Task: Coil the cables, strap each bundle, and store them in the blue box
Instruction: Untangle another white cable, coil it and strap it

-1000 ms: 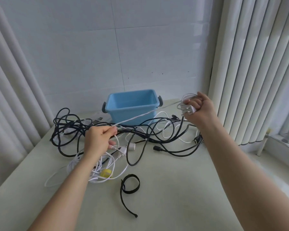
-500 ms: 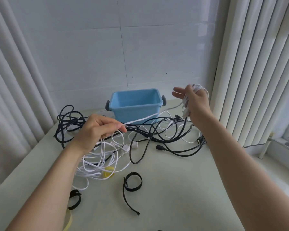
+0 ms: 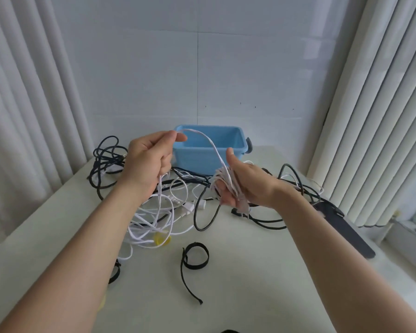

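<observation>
Your left hand [image 3: 149,159] is raised in front of the blue box [image 3: 197,161] and pinches the white cable [image 3: 211,145] between thumb and forefinger, the other fingers curled loosely under it. From that pinch the cable arches up and to the right across the box's open top, then drops steeply to your right hand [image 3: 247,186]. There it is wound in a tight coil around your fingers, which hold it with the thumb lifted clear. The coil's long axis runs roughly up and down, tilted slightly, with its lower end hanging below your palm; motion blur hides how many turns it has.

Below your left hand the rest of the white cable falls straight down into a loose heap on the surface [image 3: 250,280], its white plugs lying near the middle of the heap. A small yellow object [image 3: 163,241] sits at the heap's near edge. Black cables [image 3: 106,164] sprawl in a tangle to the left of the box and across in front of it to the right.

A black strap [image 3: 195,255], curled into a ring with a tail trailing toward you, lies on the surface between your forearms. A second strap [image 3: 114,272] is partly hidden by your left forearm. The box stands upright at the back of the surface, near the wall
</observation>
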Tool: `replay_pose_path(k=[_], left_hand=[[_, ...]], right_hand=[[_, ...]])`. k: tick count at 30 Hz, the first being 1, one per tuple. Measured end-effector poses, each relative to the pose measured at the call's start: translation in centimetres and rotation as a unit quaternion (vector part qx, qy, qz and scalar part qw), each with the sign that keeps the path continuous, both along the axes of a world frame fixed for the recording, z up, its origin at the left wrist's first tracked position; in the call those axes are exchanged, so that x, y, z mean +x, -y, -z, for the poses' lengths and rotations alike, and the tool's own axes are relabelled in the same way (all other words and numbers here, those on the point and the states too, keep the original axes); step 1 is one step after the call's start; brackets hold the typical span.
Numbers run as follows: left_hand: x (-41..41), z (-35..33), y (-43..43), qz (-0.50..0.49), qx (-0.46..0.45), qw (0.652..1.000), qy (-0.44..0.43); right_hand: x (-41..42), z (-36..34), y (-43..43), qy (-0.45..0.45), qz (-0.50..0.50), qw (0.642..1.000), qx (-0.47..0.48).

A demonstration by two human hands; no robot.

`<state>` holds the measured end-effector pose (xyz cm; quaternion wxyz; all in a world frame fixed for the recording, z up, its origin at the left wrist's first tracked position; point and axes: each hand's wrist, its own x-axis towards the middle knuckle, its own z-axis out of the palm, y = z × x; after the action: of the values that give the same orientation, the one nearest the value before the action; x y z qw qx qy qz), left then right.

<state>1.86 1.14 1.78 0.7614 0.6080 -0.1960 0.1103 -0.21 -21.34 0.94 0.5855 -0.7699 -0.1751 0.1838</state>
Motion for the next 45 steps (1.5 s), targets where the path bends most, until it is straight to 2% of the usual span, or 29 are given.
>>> replay_pose_path(k=[2, 5, 9, 12, 16, 19, 22, 26, 29, 32, 35, 38, 40, 42, 45], left_hand=[[0.4, 0.2, 0.1, -0.056, -0.018, 0.998, -0.025], [1.1, 0.9, -0.1, -0.117, -0.011, 0.992, -0.052], [1.4, 2.7, 0.2, -0.157, 0.087, 0.982, -0.058], [1.2, 3.6, 0.8, -0.162, 0.165, 0.973, -0.021], [0.9, 3.4, 1.5, -0.096, 0.296, 0.95, 0.028], [0.3, 3.5, 2.0, -0.014, 0.395, 0.918, 0.041], [-0.1, 3.6, 2.7, 0.02, 0.406, 0.913, 0.034], [-0.5, 3.5, 3.0, 0.061, 0.434, 0.899, -0.006], [-0.7, 3.5, 2.6, 0.101, 0.5, 0.858, -0.062], [-0.8, 3.7, 1.9, 0.126, 0.561, 0.813, -0.094], [-0.8, 3.5, 1.5, 0.116, 0.59, 0.794, -0.091], [-1.1, 2.7, 1.6, 0.094, 0.56, 0.82, -0.067], [-1.1, 2.3, 1.7, 0.071, 0.537, 0.84, -0.02], [-1.4, 1.9, 1.7, 0.047, 0.489, 0.87, 0.023], [-1.9, 1.2, 1.5, 0.061, 0.37, 0.926, 0.052]], right_hand=[[-0.2, 0.1, -0.5, -0.054, -0.068, 0.995, 0.043], [-0.6, 0.1, -0.8, -0.065, -0.154, 0.982, 0.085], [-0.8, 0.2, -1.1, -0.051, -0.22, 0.964, 0.138], [-0.5, 0.2, -0.9, -0.057, -0.228, 0.956, 0.177], [-0.2, -0.2, 0.0, -0.011, -0.15, 0.961, 0.233], [0.3, -0.7, 0.2, -0.001, -0.092, 0.947, 0.309], [0.9, -0.8, 0.5, -0.028, -0.004, 0.923, 0.384], [1.6, -0.2, 0.3, -0.002, 0.131, 0.906, 0.403], [2.6, 0.1, 0.1, 0.085, 0.245, 0.894, 0.366], [2.9, 0.1, 1.1, 0.183, 0.361, 0.864, 0.299], [3.2, 0.3, 3.1, 0.266, 0.426, 0.842, 0.198], [3.6, 1.0, 4.3, 0.332, 0.44, 0.833, 0.054], [3.8, 1.4, 4.4, 0.352, 0.405, 0.842, -0.061], [3.2, 1.6, 3.9, 0.342, 0.351, 0.86, -0.139], [2.1, 1.6, 2.7, 0.271, 0.253, 0.916, -0.153]])
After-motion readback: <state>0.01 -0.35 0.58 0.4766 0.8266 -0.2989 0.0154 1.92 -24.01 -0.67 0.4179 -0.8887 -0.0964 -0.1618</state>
